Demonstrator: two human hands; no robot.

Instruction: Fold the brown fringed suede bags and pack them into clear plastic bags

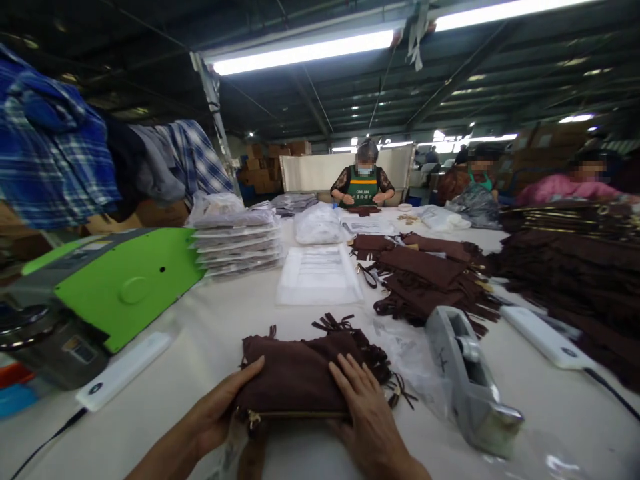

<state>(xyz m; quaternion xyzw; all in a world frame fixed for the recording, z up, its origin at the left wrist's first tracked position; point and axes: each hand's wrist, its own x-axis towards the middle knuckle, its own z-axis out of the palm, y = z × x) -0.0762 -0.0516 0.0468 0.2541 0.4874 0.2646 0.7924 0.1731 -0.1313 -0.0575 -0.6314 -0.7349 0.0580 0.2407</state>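
A dark brown fabric pouch (295, 373) with fringe and a zipper along its near edge is in front of me, its near edge slightly off the table. My left hand (215, 407) grips its left side, thumb on top and fingers hidden underneath. Across the right side lie the fingers of my right hand (367, 413), with the thumb at the near edge, partly hidden. The fringe (370, 350) spreads out at the pouch's far right. A clear plastic bag (233, 440) shows below my left hand.
A grey tape dispenser (465, 380) stands at right, by crumpled plastic. Brown fringed pouches (425, 267) are heaped beyond it. White packing sheets (320, 273), stacked wrapped packs (237, 240) and a green machine (135, 287) lie ahead and left. A co-worker (365, 183) sits opposite.
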